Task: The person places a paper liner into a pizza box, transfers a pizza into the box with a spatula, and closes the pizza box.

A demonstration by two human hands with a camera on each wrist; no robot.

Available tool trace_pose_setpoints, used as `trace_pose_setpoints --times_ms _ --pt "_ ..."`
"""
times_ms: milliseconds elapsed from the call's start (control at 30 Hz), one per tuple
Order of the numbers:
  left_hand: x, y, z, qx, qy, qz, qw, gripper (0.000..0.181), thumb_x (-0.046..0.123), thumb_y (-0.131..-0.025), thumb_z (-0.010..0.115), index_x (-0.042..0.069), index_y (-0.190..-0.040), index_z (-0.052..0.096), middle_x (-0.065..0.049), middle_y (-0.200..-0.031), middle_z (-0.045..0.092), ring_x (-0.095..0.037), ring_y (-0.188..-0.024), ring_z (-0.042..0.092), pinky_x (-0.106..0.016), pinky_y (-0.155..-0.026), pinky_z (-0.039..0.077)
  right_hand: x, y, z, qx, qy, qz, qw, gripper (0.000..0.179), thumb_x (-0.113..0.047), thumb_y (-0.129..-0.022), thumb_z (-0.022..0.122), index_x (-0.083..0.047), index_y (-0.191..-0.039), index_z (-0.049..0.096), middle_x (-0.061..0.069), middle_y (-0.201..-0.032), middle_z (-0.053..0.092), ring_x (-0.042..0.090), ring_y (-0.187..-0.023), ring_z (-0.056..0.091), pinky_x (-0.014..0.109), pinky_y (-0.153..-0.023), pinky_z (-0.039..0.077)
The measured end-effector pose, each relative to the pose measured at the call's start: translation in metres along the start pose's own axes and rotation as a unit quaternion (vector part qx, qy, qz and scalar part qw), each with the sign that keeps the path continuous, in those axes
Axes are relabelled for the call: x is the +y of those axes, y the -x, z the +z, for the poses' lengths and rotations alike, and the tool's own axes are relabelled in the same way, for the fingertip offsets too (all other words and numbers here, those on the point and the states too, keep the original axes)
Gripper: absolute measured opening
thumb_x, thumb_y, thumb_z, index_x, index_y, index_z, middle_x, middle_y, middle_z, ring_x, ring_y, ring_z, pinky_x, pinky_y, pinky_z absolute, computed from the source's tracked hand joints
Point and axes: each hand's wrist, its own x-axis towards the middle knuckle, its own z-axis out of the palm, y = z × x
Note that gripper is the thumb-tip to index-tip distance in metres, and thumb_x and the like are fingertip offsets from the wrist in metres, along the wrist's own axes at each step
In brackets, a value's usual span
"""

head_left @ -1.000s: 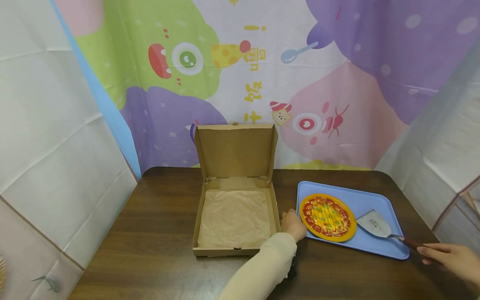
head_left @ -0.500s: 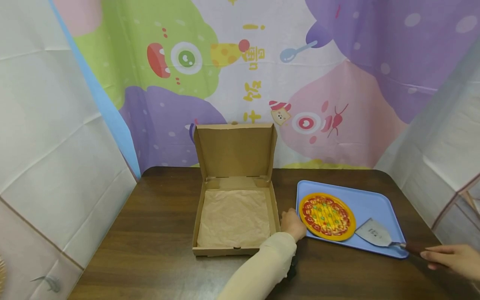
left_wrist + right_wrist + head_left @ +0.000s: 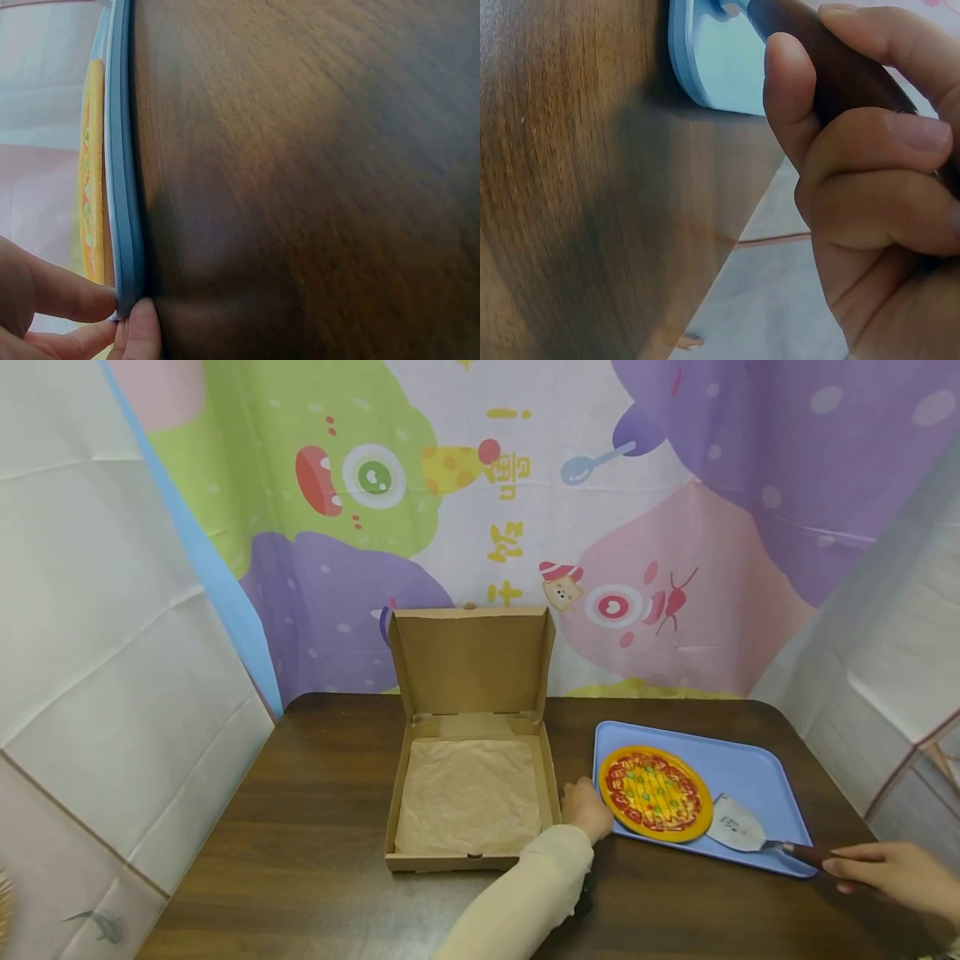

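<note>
A round pizza (image 3: 656,794) with an orange-yellow crust lies on the left part of the blue tray (image 3: 757,768). My left hand (image 3: 587,810) is at the tray's near left corner. In the left wrist view its thumb and fingers (image 3: 142,330) pinch the tray's rim. My right hand (image 3: 892,877) grips the dark wooden handle of a pizza spatula (image 3: 738,823), fingers curled round it in the right wrist view. The spatula's flat metal blade lies low over the tray, its front edge right at the pizza's right side.
An open cardboard pizza box (image 3: 397,810), lined with brown paper (image 3: 471,797), stands left of the tray with its lid (image 3: 472,664) raised at the back. All sit on a dark wooden table (image 3: 315,827). A printed curtain (image 3: 480,527) hangs behind it.
The spatula first swung its blade slightly down and toward me, then moved left until its edge met the pizza's right side. My left hand has stayed on the tray's rim.
</note>
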Motion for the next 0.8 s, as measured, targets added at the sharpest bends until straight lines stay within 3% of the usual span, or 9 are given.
trace_pose_setpoints --times_ms 167,367,533,800 --pt "-0.002 -0.001 0.002 0.001 0.002 -0.001 1.0000 0.044 0.005 -0.075 0.076 0.000 -0.117 0.062 -0.020 -0.111 0.057 -0.033 -0.107 0.059 -0.044 -0.094 0.051 -0.009 -0.005 0.006 0.011 0.017 -0.011 0.9997 0.048 -0.030 -0.094 0.064 0.014 -0.114 0.065 -0.004 -0.075 0.073 -0.003 -0.064 0.050 0.022 -0.054 0.037" --pt "-0.001 -0.002 0.003 0.003 -0.008 -0.001 1.0000 0.042 0.006 -0.075 0.076 0.000 -0.115 0.063 -0.019 -0.111 0.057 -0.033 -0.107 0.059 -0.044 -0.094 0.051 -0.017 -0.011 0.010 0.016 0.031 -0.025 0.9991 0.038 -0.031 -0.093 0.064 0.005 -0.103 0.072 -0.009 -0.067 0.066 0.001 -0.054 0.043 0.022 -0.050 0.035" --pt "-0.001 -0.001 0.002 0.003 -0.008 0.002 1.0000 0.041 0.006 -0.077 0.076 0.000 -0.115 0.063 -0.019 -0.111 0.057 -0.032 -0.106 0.060 -0.043 -0.094 0.052 -0.021 -0.015 0.015 0.015 0.011 -0.037 0.9991 0.033 -0.030 -0.093 0.065 0.002 -0.096 0.073 -0.009 -0.065 0.065 0.002 -0.051 0.042 0.023 -0.047 0.035" --pt "0.000 0.000 0.000 0.007 -0.008 0.001 0.9999 0.041 0.006 -0.075 0.077 0.001 -0.113 0.063 -0.018 -0.108 0.057 -0.032 -0.103 0.061 -0.042 -0.092 0.052 -0.027 -0.020 0.022 0.009 -0.023 -0.023 0.9994 0.038 -0.029 -0.093 0.066 0.007 -0.104 0.071 -0.006 -0.069 0.069 0.003 -0.052 0.045 0.023 -0.048 0.038"
